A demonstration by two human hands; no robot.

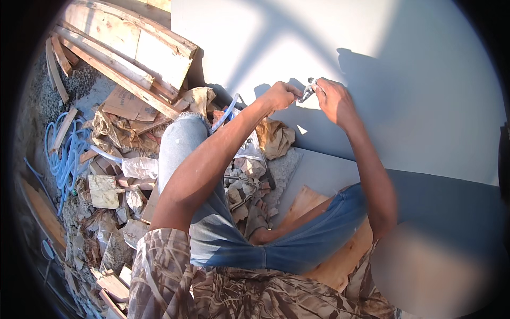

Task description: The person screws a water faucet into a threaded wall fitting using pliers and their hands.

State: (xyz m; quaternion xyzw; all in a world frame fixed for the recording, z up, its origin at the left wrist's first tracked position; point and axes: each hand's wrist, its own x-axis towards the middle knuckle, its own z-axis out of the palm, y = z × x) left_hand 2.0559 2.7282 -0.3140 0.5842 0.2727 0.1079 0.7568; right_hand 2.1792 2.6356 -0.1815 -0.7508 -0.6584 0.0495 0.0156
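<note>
Out in front of me, near a smooth grey-white wall (425, 106), both hands meet at a small shiny metal piece (305, 95). It has a rounded upper end and a darker lower part; its exact kind is too small to tell. My right hand (336, 104) is closed around its right side, fingers bent. My left hand (281, 97), also closed, pinches at its lower left end, and the fingers partly hide what is there. Sunlight falls on both hands, which cast shadows on the wall behind them.
Wooden planks and boards (119, 64) lean at the upper left. Below them lie crumpled brown paper (276, 137), a cardboard piece (127, 102), broken rubble (103, 191) and a coiled blue hose (66, 151). My bent, jean-clad legs (223, 239) frame more rubble and a sandal (256, 220).
</note>
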